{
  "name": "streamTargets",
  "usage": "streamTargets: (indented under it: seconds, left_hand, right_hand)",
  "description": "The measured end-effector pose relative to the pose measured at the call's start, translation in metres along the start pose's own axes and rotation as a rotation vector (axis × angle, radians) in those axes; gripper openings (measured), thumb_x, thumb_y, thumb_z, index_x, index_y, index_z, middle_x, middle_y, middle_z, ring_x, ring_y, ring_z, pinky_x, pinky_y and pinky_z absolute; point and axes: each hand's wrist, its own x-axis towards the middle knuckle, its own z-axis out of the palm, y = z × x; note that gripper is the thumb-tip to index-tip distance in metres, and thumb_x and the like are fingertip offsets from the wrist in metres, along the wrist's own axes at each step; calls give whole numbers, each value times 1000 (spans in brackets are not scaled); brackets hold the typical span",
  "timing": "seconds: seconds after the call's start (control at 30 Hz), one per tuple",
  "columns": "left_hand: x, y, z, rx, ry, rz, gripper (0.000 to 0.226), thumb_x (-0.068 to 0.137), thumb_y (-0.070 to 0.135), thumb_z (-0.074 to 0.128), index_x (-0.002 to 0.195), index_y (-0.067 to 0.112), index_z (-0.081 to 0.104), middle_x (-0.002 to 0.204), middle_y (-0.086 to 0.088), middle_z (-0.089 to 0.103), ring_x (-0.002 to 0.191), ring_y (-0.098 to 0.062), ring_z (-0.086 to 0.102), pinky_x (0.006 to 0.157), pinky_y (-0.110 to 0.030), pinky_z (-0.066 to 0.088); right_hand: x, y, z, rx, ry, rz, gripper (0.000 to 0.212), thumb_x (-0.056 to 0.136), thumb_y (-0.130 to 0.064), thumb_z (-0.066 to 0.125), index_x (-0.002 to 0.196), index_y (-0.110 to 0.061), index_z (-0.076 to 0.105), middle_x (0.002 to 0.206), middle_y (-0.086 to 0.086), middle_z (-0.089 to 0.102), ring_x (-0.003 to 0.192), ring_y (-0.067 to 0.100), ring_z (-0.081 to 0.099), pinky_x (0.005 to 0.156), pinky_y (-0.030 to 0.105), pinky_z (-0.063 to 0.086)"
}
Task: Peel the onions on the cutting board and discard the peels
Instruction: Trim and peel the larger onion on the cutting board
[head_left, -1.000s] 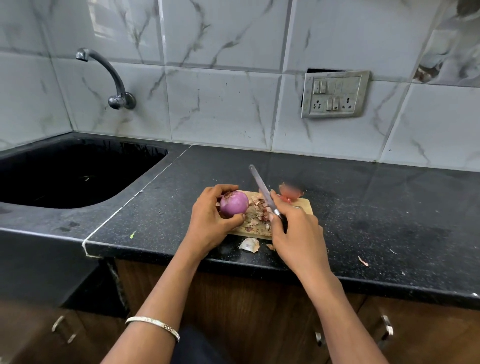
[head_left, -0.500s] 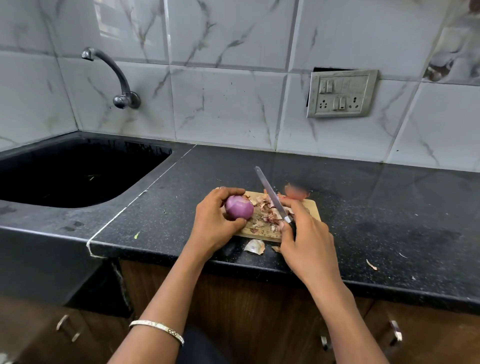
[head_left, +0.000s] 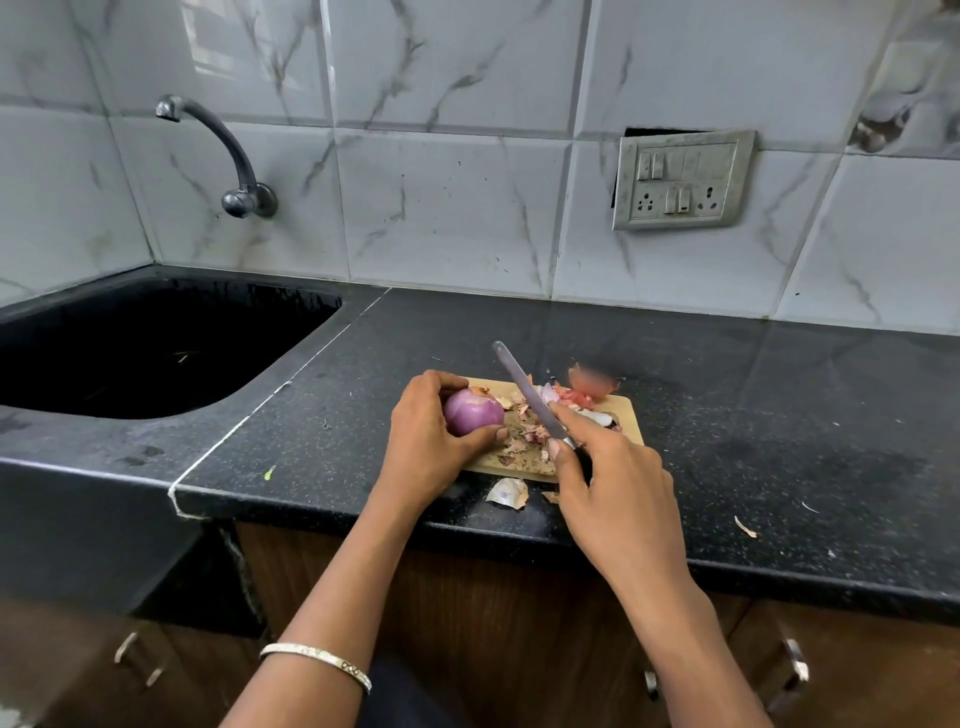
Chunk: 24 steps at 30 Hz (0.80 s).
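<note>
A small wooden cutting board (head_left: 626, 413) lies near the counter's front edge, littered with dry onion peels (head_left: 522, 434). My left hand (head_left: 426, 441) grips a purple onion (head_left: 471, 410) at the board's left end, a scrap of skin still on its top. My right hand (head_left: 613, 488) holds a knife (head_left: 524, 392) by its handle, index finger along the blade, which points up and away just right of the onion. A blurred reddish onion piece (head_left: 589, 382) sits at the board's far edge.
A black sink (head_left: 156, 343) with a wall tap (head_left: 228, 156) lies to the left. Loose peels rest on the black counter: a pale one (head_left: 508, 491) just in front of the board and a sliver (head_left: 745, 527) to the right. A switch plate (head_left: 683, 179) hangs on the tiled wall.
Both hands keep their grips on the onion and the knife. The onion has turned slightly in my left hand and the blade has shifted a little; the view has drifted slightly.
</note>
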Motion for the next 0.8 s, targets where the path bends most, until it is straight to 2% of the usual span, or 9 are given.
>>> streamTargets:
  seconds: [0.1, 0.23, 0.4, 0.47, 0.57, 0.7, 0.8]
  left_hand:
    - [-1, -1, -2, -23, -15, 9, 61, 59, 40, 98, 107, 28, 62, 111, 9, 65, 102, -9, 65, 91, -35, 57]
    - [-2, -2, -2, -90, -53, 5, 60, 59, 46, 94, 109, 38, 63, 105, 14, 71, 99, -9, 70, 89, -42, 59]
    - [-6, 4, -3, -142, -19, -2, 69, 60, 31, 99, 112, 29, 54, 106, 16, 67, 100, -2, 69, 87, -33, 61]
    - [-6, 4, -4, -146, -25, 14, 63, 60, 28, 99, 110, 28, 59, 104, 13, 70, 97, -2, 69, 85, -33, 61]
    - [-7, 4, -5, -181, -22, 5, 58, 62, 21, 98, 111, 23, 67, 104, 11, 73, 97, -3, 70, 85, -27, 61]
    - [-7, 5, -6, -199, -24, 0, 56, 63, 17, 97, 112, 22, 70, 103, 10, 74, 96, -1, 70, 84, -21, 59]
    - [-7, 6, -6, -213, -25, -11, 56, 63, 15, 98, 111, 21, 72, 101, 8, 75, 93, 0, 71, 81, -17, 58]
  right_hand:
    - [-1, -2, -2, -19, -17, -14, 43, 104, -38, 48, 146, -47, 46, 107, -5, 71, 105, 24, 62, 76, 37, 44]
    - [-4, -7, -1, -60, -28, -52, 45, 104, -36, 48, 146, -49, 45, 98, -7, 70, 95, 18, 64, 71, 34, 41]
    - [-11, -15, -1, -94, -21, -31, 46, 105, -35, 45, 150, -42, 42, 119, -7, 67, 110, 19, 62, 78, 34, 47]
    - [-16, -19, 0, -110, -13, -30, 47, 105, -36, 44, 152, -36, 37, 126, -8, 65, 114, 18, 61, 78, 33, 47]
    - [-21, -20, 2, -150, 24, -34, 34, 105, -35, 44, 138, -33, 35, 114, -10, 66, 100, 15, 65, 64, 26, 36]
    - [-24, -20, 5, -151, 13, -43, 27, 105, -34, 44, 132, -34, 36, 101, -11, 64, 92, 15, 66, 64, 27, 37]
    - [-25, -20, 6, -148, 19, -59, 24, 106, -34, 44, 128, -36, 36, 90, -13, 53, 89, 14, 65, 63, 26, 35]
